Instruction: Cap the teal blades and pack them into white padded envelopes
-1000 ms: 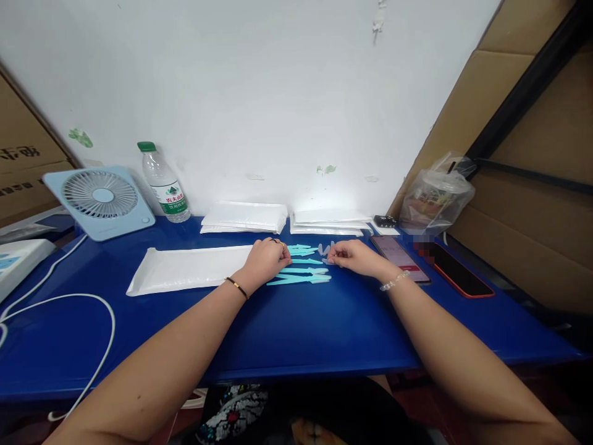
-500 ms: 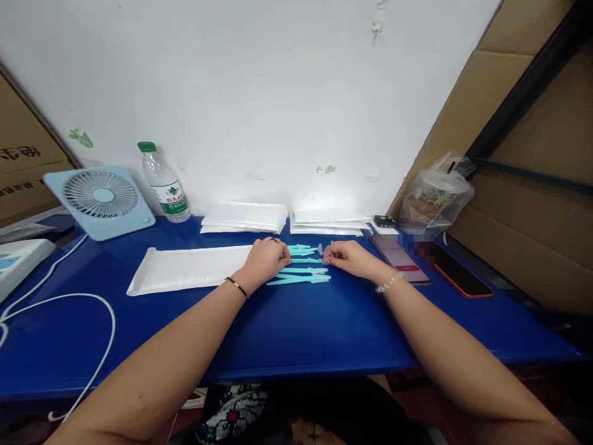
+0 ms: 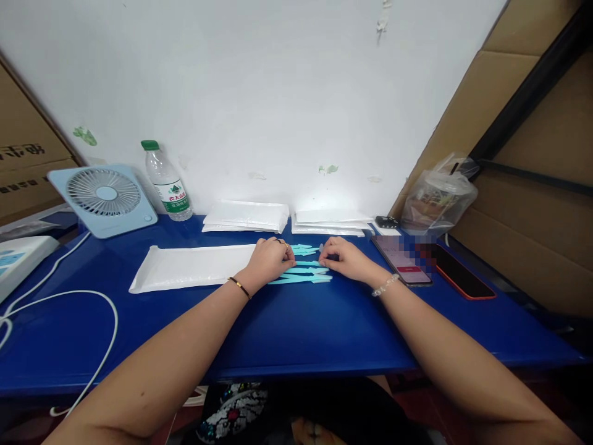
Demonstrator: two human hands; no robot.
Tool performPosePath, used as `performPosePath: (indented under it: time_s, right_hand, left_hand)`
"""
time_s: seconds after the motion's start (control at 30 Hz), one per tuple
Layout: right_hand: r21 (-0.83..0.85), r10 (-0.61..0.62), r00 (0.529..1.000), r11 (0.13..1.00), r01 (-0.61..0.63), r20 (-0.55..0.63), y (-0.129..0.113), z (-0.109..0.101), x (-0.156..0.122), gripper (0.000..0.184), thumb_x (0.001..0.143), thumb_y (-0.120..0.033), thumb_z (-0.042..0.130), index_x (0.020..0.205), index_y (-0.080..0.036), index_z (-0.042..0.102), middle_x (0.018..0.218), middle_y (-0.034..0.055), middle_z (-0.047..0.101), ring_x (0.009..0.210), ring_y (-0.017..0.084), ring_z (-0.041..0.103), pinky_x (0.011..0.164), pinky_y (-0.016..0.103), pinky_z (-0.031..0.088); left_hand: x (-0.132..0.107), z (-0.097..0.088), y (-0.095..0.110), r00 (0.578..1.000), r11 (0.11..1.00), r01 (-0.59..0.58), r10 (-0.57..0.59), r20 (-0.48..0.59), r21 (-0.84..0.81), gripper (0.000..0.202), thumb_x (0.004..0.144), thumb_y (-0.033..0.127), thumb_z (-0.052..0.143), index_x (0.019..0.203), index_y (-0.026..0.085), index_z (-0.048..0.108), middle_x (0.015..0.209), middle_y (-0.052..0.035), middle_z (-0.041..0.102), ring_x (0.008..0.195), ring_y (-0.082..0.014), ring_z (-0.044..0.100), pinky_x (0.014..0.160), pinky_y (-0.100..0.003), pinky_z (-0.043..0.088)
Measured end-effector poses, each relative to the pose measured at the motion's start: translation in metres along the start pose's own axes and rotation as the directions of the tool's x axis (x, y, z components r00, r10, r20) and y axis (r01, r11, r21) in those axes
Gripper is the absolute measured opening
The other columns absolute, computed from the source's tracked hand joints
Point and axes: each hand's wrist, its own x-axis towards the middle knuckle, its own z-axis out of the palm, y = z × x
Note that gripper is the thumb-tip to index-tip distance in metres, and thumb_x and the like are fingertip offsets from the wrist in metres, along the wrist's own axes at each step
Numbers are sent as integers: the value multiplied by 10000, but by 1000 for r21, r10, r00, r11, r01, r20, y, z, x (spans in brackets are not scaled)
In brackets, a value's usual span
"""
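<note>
Several turquoise eyebrow razors [image 3: 303,279] lie side by side on the blue table, with their slim ends toward the left. My left hand [image 3: 270,259] is closed in a pinch at the left end of one turquoise eyebrow razor [image 3: 306,264]. At that razor's right end, the thumb and fingertips of my right hand [image 3: 345,258] are pressed together. A small translucent piece [image 3: 321,248] shows just beside the right fingertips. Under and left of my left hand is a long white padded mailer [image 3: 194,267], partly covered by the hand.
White mailers [image 3: 245,216] and another white stack [image 3: 328,217] lie along the wall. A light blue fan [image 3: 106,194] and a water bottle [image 3: 169,188] stand at left. Two phones [image 3: 403,259] and a bagged cup [image 3: 435,198] are at right. A white cable [image 3: 113,321] loops across the left side.
My right hand has moved slightly left and down, its fingertips now at the razor's end. My left hand stays nearly in place. The whole view has shifted a little.
</note>
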Motion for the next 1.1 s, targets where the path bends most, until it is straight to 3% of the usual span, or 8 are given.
performPosePath:
  time_s: [0.13,0.3,0.43,0.57,0.73,0.9,1.1]
  right_hand:
    - [-91,-41,998,995,36,-54,3,-6,0,119,811,-294,620,782,-244,724,944,47,609,943,218,530,844,373,386]
    - [-207,87,970,969,-135,-227,34,-35,-10,137,815,-224,581,846,-240,713,983,62,622,953,241,541,835,383,408]
    - [-253,136,980,953,-169,-145,49,-43,-15,148,775,-202,599,882,-225,698,965,64,633,909,231,565,786,343,435]
    - [-219,136,991,966,-134,-10,43,-35,-11,130,772,-217,595,866,-195,682,896,61,651,784,192,589,700,285,443]
    - [-273,151,988,950,-153,-27,31,-27,-5,97,764,-134,529,753,-168,619,768,57,627,681,165,556,653,266,410]
    - [-14,186,974,982,-189,-132,30,-27,-7,227,818,-158,449,1018,-189,552,664,-10,568,596,138,529,595,241,405]
    - [364,349,929,887,-285,-124,31,-22,-4,224,845,-254,448,966,-169,617,626,9,608,588,141,576,595,259,464]
  left_hand:
    - [-1,-3,1,999,999,-2,3,40,-33,202,766,407,592,738,229,685,802,-11,667,868,-210,557,786,-339,320]
    - [2,-2,-8,998,999,31,-29,-58,41,250,827,392,536,982,250,670,1026,-32,657,994,-231,537,794,-340,332]
    - [4,1,-13,998,993,45,-39,-54,109,213,831,358,543,958,252,678,1057,-32,654,1007,-237,532,811,-352,327]
    - [6,3,-13,998,992,44,-38,-52,116,187,834,349,539,893,243,681,969,-23,675,948,-222,551,808,-350,325]
    - [7,5,-15,996,994,67,-62,-64,86,180,825,349,532,837,244,678,907,-16,683,906,-213,560,783,-341,328]
    - [7,4,-15,997,996,65,-61,-54,65,210,840,349,504,842,257,692,902,-12,689,885,-202,569,789,-335,332]
    - [4,-3,-10,993,997,76,-75,-90,18,246,860,350,465,847,246,687,955,-18,683,944,-207,563,812,-335,345]
